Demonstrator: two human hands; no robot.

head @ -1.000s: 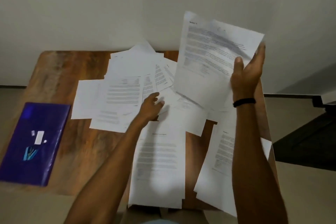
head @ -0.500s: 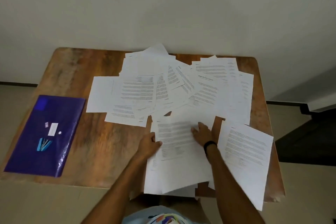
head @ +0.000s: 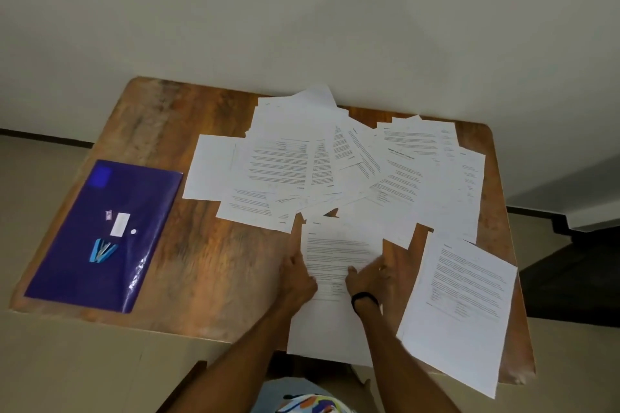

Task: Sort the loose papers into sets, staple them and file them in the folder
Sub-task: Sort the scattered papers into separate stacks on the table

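White with black printed lines, the sheet (head: 339,251) lies at 6 o'clock on the table (head: 208,271), on top of other sheets that hang over the near edge. The left hand (head: 297,273) touches its left edge with straight fingers and, as far as I see, holds nothing. The right hand (head: 367,278) rests on its lower part. It is blurred, so I cannot tell how much the fingers are curled.

The risk, I think, is that the sheets below slide off the edge when the top one is pulled, because paper slips easily on paper. Two thin sheets may also come up together and land in a wrong set.

The papers (head: 335,161) are spread like a fan from 11 to 2 o'clock, overlapping, some turned, the text too small to read. One more pile (head: 463,305) sits at 4 o'clock, its corner over the edge. The folder (head: 110,231), dark blue, lies at 9 o'clock, well apart, with the stapler (head: 102,250) on it.
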